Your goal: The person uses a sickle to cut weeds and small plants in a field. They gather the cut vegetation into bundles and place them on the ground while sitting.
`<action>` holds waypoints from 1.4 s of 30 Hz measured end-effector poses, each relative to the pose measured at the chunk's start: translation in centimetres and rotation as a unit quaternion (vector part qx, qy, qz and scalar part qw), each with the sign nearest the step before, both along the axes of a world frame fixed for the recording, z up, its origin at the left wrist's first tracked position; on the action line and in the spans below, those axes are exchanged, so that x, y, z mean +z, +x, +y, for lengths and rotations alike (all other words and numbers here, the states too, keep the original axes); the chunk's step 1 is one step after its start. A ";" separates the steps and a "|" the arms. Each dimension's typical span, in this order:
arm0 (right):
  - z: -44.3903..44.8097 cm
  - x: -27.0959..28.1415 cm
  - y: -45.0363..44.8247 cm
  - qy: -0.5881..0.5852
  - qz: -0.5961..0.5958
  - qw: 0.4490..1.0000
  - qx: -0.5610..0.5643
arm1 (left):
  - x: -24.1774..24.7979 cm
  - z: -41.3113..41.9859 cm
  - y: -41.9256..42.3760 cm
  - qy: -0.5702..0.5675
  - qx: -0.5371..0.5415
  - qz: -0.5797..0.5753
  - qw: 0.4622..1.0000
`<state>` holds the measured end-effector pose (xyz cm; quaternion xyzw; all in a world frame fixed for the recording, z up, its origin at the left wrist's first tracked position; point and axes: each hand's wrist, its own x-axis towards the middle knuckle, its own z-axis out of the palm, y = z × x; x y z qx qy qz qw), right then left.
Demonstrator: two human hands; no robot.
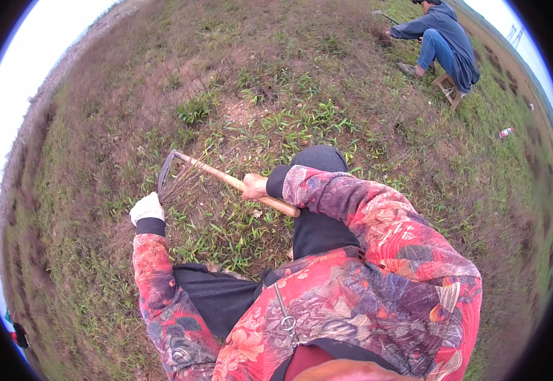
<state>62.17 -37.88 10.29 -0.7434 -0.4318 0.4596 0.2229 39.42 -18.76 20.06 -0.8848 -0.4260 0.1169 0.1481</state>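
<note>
My right hand [255, 186], bare, is wrapped around the wooden handle [219, 175] of a sickle, near its butt end. The curved metal blade [165, 171] bends back from the handle's far end towards my left hand [147, 209]. A white glove covers that hand, and its fingers are closed around a bunch of thin, dry grass stalks [183, 183]. The stalks fan out to the upper right, below the sickle's handle. The blade's tip lies close to the glove; whether it touches the stalks I cannot tell.
Low green plants [238, 238] and brownish grass cover the slope. At the upper right a person [448, 43] sits on a small wooden stool [447, 90], holding a long-handled tool. A plastic bottle [506, 132] lies farther right. Part of another figure [19, 335] shows at the lower left.
</note>
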 end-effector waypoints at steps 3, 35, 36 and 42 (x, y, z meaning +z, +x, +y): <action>-0.4 0.1 0.1 0.017 0.006 1.000 -0.021 | 1.1 -0.3 0.0 0.007 0.016 -0.013 1.000; 1.7 -0.6 -1.1 0.009 0.162 0.987 -0.005 | 0.5 1.9 2.3 -0.071 0.051 -0.100 0.991; 1.6 -0.2 -1.4 0.008 0.163 0.987 0.007 | 0.4 2.4 2.6 -0.075 0.047 -0.118 0.989; 0.7 2.7 -3.5 0.002 0.246 0.969 0.030 | 0.6 4.6 5.2 -0.100 0.113 -0.129 0.980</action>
